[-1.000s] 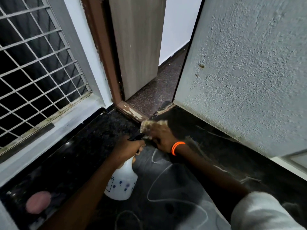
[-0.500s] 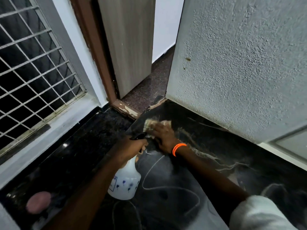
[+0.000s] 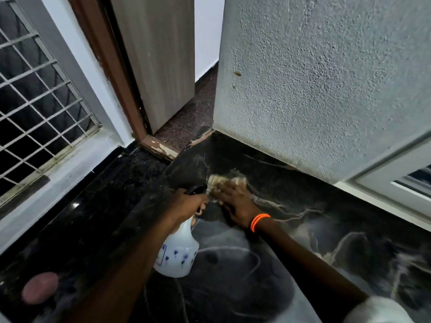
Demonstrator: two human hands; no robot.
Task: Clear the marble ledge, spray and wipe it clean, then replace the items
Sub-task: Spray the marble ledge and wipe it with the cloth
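Note:
The black marble ledge point(image 3: 314, 229) with pale veins runs along the textured wall. My right hand point(image 3: 235, 201), with an orange band at the wrist, presses a beige cloth point(image 3: 225, 180) flat on the marble near the ledge's far end. My left hand point(image 3: 186, 205) grips the black trigger head of a white spray bottle point(image 3: 176, 255) with small blue flower marks. The bottle hangs just left of the cloth, above the ledge's edge.
A rough grey wall point(image 3: 326, 89) borders the ledge on the right, with a white window frame point(image 3: 396, 183) further right. A wooden door point(image 3: 158, 61) stands ajar ahead beside a brown frame. A grilled window point(image 3: 39, 108) is at left. A pink round object point(image 3: 39, 287) lies on the dark floor.
My right hand has slid the cloth a little toward the wall side of the ledge. The bottle stays in my left hand, and the view has shifted slightly.

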